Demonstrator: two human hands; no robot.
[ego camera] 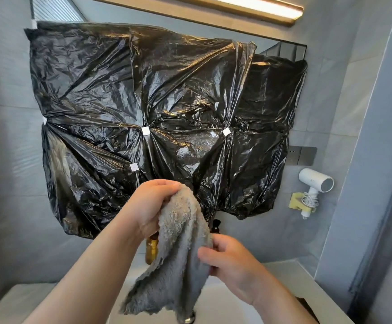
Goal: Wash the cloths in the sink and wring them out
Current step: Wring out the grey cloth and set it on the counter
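Note:
A fluffy grey cloth (178, 256) hangs in the air above the white sink (216, 300). My left hand (151, 206) grips its top edge, fingers curled over the fabric. Lower and to the right, my right hand (232, 265) pinches the cloth's right side between thumb and fingers. The cloth's ragged lower edge dangles over the basin and covers most of a metal fitting (188, 320) at the bottom of the view. The inside of the sink is largely hidden by my arms and the cloth.
Black plastic sheeting (157, 108) is taped over the wall behind the sink. Amber bottles (151, 250) stand behind the cloth. A white hair dryer (315, 187) hangs on the right wall. The white counter (291, 277) runs either side of the basin.

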